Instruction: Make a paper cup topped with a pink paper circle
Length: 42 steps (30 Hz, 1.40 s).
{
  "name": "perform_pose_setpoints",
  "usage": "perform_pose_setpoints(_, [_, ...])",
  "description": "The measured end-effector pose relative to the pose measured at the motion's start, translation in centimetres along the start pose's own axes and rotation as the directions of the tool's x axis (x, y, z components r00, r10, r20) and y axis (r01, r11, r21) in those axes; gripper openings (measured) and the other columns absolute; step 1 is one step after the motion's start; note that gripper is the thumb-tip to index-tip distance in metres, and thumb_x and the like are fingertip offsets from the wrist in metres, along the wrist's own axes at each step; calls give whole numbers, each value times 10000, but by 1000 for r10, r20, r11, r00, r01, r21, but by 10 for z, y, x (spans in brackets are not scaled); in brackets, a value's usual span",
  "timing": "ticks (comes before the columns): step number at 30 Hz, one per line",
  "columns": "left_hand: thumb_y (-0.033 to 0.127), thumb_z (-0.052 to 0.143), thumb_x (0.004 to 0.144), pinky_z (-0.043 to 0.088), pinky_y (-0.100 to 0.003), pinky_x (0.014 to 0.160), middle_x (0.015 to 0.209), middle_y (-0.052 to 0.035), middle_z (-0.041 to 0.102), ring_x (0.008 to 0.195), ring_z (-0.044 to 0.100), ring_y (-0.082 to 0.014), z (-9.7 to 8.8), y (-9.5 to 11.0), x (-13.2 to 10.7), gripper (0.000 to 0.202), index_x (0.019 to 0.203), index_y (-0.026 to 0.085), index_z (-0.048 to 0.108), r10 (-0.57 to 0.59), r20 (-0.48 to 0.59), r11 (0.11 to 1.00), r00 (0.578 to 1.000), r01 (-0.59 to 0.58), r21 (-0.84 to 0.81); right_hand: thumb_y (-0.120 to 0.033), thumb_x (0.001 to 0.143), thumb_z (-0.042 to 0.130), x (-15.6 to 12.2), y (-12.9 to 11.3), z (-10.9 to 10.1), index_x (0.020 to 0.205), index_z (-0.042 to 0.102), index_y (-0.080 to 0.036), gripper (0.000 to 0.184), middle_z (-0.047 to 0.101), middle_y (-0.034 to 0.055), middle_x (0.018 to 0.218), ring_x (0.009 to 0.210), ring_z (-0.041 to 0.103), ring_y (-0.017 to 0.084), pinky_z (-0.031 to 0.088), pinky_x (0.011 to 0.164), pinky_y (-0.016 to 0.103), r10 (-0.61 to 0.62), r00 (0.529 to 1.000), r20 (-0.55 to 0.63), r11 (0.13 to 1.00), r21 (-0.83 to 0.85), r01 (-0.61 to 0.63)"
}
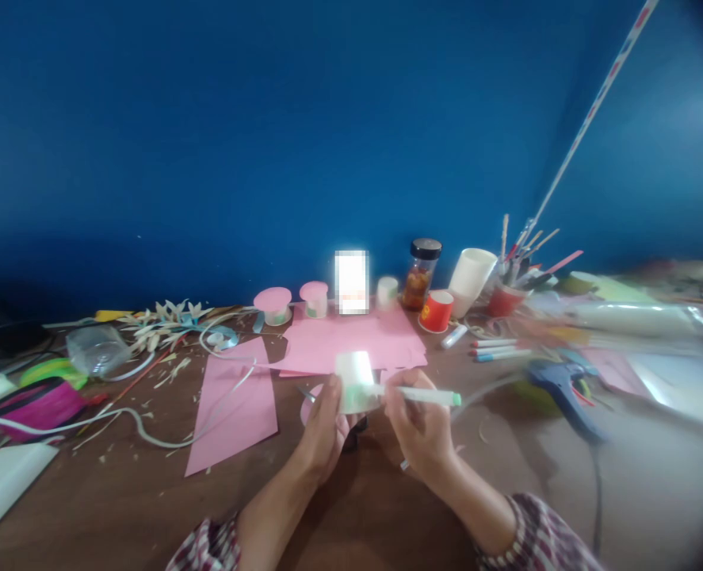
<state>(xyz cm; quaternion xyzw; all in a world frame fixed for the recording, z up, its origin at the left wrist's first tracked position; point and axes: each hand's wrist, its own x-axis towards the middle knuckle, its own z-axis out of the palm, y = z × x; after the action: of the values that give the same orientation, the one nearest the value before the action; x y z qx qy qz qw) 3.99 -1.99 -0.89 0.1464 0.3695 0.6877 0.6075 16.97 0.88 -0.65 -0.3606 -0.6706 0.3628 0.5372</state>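
Note:
My left hand (326, 428) is closed around a small white paper cup (355, 379), held tilted above the brown table. My right hand (418, 424) pinches a white marker with a green cap end (428, 395), and its tip lies against the cup's side, where a green mark shows. Both hands hover over the table's middle, just in front of the pink paper sheets (351, 341). Something dark, partly hidden, lies under my left hand.
A pink sheet (235, 404) lies at left with white strips across it. Pink-topped cups (273, 305), a jar (421, 274), a red cup (436, 311), a white cup (471, 277) and a pen holder (506, 297) stand at the back. A blue glue gun (562, 388) and markers (494, 349) lie at right.

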Motion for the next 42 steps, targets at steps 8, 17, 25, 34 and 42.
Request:
perform_pose_setpoints(8, [470, 708, 762, 484, -469, 942, 992, -135, 731, 1024, 662, -311, 2, 3, 1, 437, 1022, 125, 643, -11, -24, 1000, 1000, 11, 7, -240, 897, 544, 0, -6, 1, 803, 556, -193, 106, 529, -26, 618, 485, 473, 101, 387, 440, 198, 1, 996, 87, 995, 95, -9])
perform_pose_setpoints(17, [501, 646, 807, 476, -442, 938, 1019, -140, 727, 1010, 659, -301, -2, 4, -1, 454, 1036, 109, 651, -57, 33, 998, 998, 57, 25, -234, 889, 552, 3, -6, 0, 784, 560, -192, 113, 538, -29, 601, 499, 494, 108, 405, 460, 204, 6, 997, 73, 993, 115, -14])
perform_pose_setpoints(25, [461, 628, 839, 501, -408, 900, 990, -133, 728, 948, 673, -271, -3, 3, 0, 396, 1012, 106, 651, -63, 43, 998, 997, 63, 17, -244, 890, 552, 2, -7, 0, 801, 560, -189, 104, 542, -27, 595, 491, 486, 107, 394, 456, 208, 31, 997, 65, 990, 139, -39])
perform_pose_setpoints(34, [440, 584, 877, 521, -388, 879, 954, -121, 728, 897, 674, -236, -4, 5, 1, 383, 1039, 99, 648, -82, 48, 997, 996, 82, -2, -244, 888, 547, 4, -4, 0, 776, 559, -189, 125, 522, -29, 576, 477, 451, 101, 362, 441, 208, 44, 998, 53, 988, 145, -51])
perform_pose_setpoints(42, [427, 570, 890, 520, -390, 880, 970, -128, 719, 904, 665, -232, -4, 6, 2, 383, 1057, 92, 645, -76, 52, 997, 996, 76, -4, -233, 879, 558, 5, -3, -1, 768, 566, -192, 118, 528, -25, 576, 485, 464, 107, 370, 447, 215, 37, 998, 50, 989, 140, -44])
